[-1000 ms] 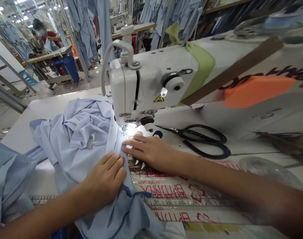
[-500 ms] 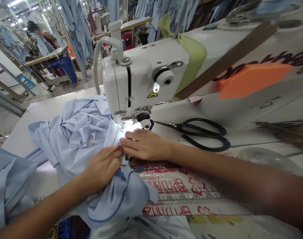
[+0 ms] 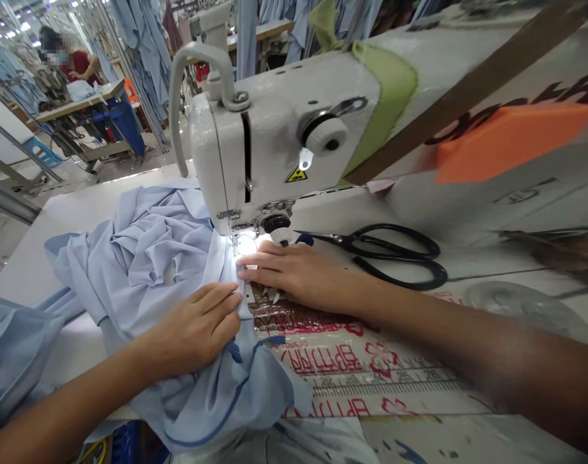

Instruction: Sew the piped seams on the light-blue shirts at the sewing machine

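Light blue fabric (image 3: pixel 149 238) lies bunched on the sewing table and runs under the needle area of a white sewing machine (image 3: pixel 259 148). My left hand (image 3: pixel 201 328) is closed on the fabric just in front of the needle, its fingers bent together. Close beside it, my right hand (image 3: pixel 294 274) presses its fingertips on the fabric edge, right of the presser foot. A pair of thread snips (image 3: pixel 277 296) seems tucked under the right palm. Its pointed metal tips show below the hand and a dark blue end above; the middle is hidden.
Large black-handled scissors (image 3: pixel 395 254) lie behind my right forearm. A printed ruler strip (image 3: pixel 371 383) runs along the table front. More blue fabric (image 3: pixel 18 354) hangs at the left. An orange piece (image 3: pixel 511 142) sits on the machine arm. A person (image 3: pixel 76 64) works at a far table.
My right hand has slid slightly to the right, its dark blue-ended tool moving along. My left hand has stayed by the needle on the fabric. The camera view has shifted slightly.
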The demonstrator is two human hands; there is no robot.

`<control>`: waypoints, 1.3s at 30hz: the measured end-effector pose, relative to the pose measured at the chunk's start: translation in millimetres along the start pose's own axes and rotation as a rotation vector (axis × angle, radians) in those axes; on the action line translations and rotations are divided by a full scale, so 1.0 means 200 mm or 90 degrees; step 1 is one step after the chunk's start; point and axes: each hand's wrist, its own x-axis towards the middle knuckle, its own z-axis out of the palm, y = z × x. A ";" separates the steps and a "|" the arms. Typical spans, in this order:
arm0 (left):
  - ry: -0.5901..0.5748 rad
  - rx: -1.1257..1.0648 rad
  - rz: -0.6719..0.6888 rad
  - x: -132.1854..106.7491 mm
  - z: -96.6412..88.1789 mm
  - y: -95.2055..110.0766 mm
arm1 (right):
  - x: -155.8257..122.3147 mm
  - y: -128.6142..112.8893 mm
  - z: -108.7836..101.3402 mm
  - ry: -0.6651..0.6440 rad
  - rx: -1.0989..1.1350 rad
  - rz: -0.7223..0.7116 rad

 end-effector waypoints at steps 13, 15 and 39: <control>0.036 0.028 -0.123 0.07 0.06 0.17 | -0.03 -0.02 0.01 0.023 0.061 -0.029; 0.051 0.043 -0.115 0.07 0.08 0.17 | -0.03 -0.02 0.01 0.021 0.033 -0.037; 0.032 0.006 -0.124 0.13 0.06 -0.01 | -0.05 -0.06 0.02 -0.003 0.056 -0.039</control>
